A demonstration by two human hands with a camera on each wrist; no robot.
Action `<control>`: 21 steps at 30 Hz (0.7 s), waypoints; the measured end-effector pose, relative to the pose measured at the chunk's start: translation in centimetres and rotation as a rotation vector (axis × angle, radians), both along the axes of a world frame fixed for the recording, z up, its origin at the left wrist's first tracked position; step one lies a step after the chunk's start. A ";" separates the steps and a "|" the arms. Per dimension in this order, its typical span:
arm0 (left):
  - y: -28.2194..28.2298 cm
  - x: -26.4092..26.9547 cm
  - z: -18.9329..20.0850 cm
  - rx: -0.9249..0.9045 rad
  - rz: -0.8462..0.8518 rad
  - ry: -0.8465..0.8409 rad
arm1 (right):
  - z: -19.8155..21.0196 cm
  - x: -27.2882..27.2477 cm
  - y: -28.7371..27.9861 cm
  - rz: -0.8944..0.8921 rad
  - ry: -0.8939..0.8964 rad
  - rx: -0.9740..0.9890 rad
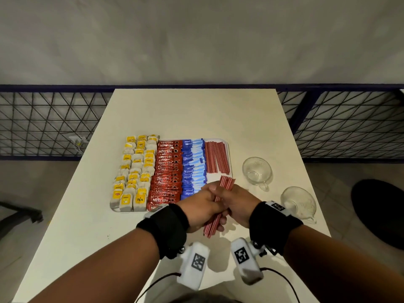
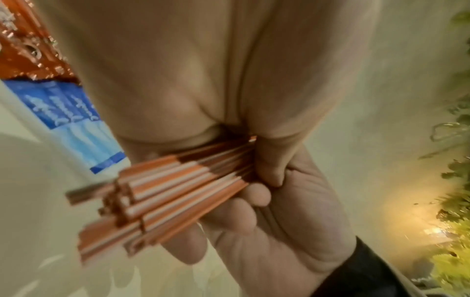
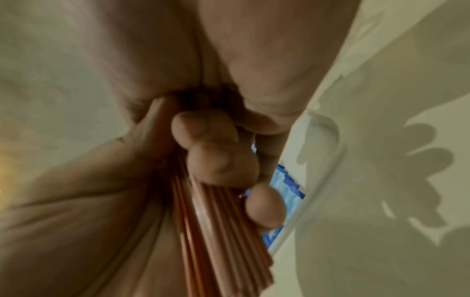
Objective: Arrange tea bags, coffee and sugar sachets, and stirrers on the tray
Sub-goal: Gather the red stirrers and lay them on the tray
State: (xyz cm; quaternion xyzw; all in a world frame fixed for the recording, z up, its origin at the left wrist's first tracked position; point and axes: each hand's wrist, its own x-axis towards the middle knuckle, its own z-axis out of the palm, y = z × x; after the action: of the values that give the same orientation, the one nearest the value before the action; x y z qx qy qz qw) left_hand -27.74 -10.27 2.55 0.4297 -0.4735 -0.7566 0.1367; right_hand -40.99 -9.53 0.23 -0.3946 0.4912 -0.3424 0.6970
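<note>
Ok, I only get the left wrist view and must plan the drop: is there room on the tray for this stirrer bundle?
Observer: Yes. The tray has bare space right of the blue sachets, nearer the person than the laid stirrers.
Operator: Anything beside that side?
Observer: Two glass cups stand on the table, right of the tray.
Operator: Where's the bundle?
Observer: The bundle, gripped by left hand and right hand, has its far end above that space.

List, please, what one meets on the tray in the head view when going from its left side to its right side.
tea bags → red coffee sachets → blue sugar sachets → red striped stirrers, all in columns on the white tray.
</note>
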 end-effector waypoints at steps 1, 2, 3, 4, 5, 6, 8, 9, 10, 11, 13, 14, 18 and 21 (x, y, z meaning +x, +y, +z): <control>0.1 -0.5 -0.1 0.005 0.004 0.023 | -0.3 -0.3 0.0 -0.035 0.020 0.002; 0.1 -0.8 -0.3 -0.011 -0.004 0.024 | -0.7 -0.7 -0.1 -0.063 0.050 0.005; 0.1 -1.0 -0.5 -0.044 -0.018 -0.008 | -0.8 -1.0 -0.1 -0.087 0.073 0.012; 0.1 -1.4 -0.6 -0.084 -0.030 -0.053 | -1.0 -1.3 -0.2 -0.110 0.093 0.020; 0.2 -1.7 -0.8 -0.105 -0.024 -0.083 | -1.2 -1.5 -0.4 -0.129 0.104 0.028; 0.3 -2.0 -0.9 -0.095 0.001 -0.089 | -1.2 -1.5 -0.6 -0.134 0.112 0.033; -0.2 -2.5 -1.5 -0.017 0.058 -0.069 | -1.5 -1.8 -1.2 -0.129 0.125 0.044; -0.7 -2.6 -1.7 0.023 0.096 -0.077 | -1.7 -2.3 -1.4 -0.118 0.166 0.050; -1.4 -2.5 -2.1 0.054 0.144 -0.101 | -2.2 -3.0 -1.7 -0.109 0.234 0.069; -2.2 -2.2 -2.5 0.087 0.204 -0.126 | -2.8 -3.8 -1.9 -0.109 0.321 0.104; -3.8 -1.7 -3.1 0.151 0.300 -0.170 | -4.2 -5.3 -2.0 -0.122 0.485 0.189; -4.3 -1.7 -3.3 0.172 0.320 -0.192 | -4.9 -5.8 -1.9 -0.103 0.545 0.212; -5.7 -2.9 -4.9 0.118 0.265 -0.405 | -7.4 -6.3 -1.8 0.024 0.733 0.190; -6.3 -4.2 -5.9 0.062 0.200 -0.518 | -7.7 -6.2 -2.5 -0.006 0.741 0.157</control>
State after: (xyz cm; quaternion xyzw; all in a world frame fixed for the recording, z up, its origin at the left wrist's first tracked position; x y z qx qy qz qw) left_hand -31.91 -16.57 -3.38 0.6574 -0.4246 -0.6183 0.0719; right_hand -47.18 -12.01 -7.48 -0.4356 0.7360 -0.1396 0.4991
